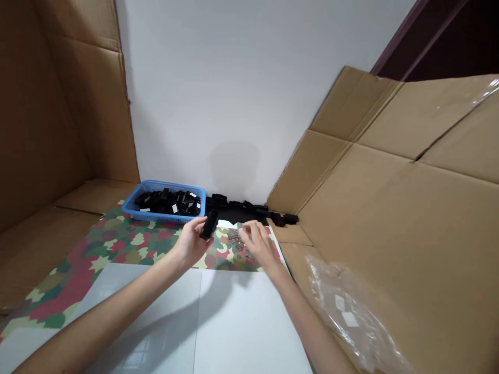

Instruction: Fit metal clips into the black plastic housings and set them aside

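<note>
My left hand [194, 240] is closed around a small black plastic block [210, 225], held tilted above the camouflage-patterned cloth. To its right, my right hand [257, 240] reaches over a loose pile of small metal parts [235, 240], too small to name. Its fingers curl down at the pile's edge, and whether they pinch a piece is hard to make out. Just behind my left hand stands a blue plastic basket [163, 218] filled with black pieces [166, 199], some with white labels.
More black pieces [249, 206] lie in a row along the white wall [234, 93]. Cardboard panels [397, 234] rise on both sides. A clear plastic bag [351, 306] lies at right. White sheets [241, 322] cover the near part of the camouflage-patterned cloth [140, 241].
</note>
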`<action>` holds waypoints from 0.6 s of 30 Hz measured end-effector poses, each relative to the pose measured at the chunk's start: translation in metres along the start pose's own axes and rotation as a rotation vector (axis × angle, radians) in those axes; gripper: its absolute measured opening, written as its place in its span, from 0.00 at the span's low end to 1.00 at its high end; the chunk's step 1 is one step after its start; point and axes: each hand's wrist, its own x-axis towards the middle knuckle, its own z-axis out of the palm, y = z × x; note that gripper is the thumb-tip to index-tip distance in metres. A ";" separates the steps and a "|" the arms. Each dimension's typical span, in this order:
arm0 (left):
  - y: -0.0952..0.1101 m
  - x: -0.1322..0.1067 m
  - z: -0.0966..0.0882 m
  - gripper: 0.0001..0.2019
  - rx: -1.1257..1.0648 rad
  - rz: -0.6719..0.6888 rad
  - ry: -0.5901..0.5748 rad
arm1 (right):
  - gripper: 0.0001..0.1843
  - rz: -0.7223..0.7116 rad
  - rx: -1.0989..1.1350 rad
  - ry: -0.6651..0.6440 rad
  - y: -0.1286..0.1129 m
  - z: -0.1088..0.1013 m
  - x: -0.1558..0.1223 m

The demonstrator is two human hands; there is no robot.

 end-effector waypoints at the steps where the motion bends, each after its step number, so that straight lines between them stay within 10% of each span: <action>1: 0.006 -0.002 0.003 0.08 -0.025 -0.024 -0.014 | 0.11 0.049 -0.041 -0.037 0.014 0.000 0.005; 11: 0.030 -0.034 0.011 0.17 -0.088 -0.164 -0.282 | 0.13 0.095 -0.252 -0.345 0.035 0.027 0.017; 18: 0.043 -0.045 0.003 0.09 0.940 0.884 -0.282 | 0.08 0.130 -0.244 -0.298 0.046 0.030 0.020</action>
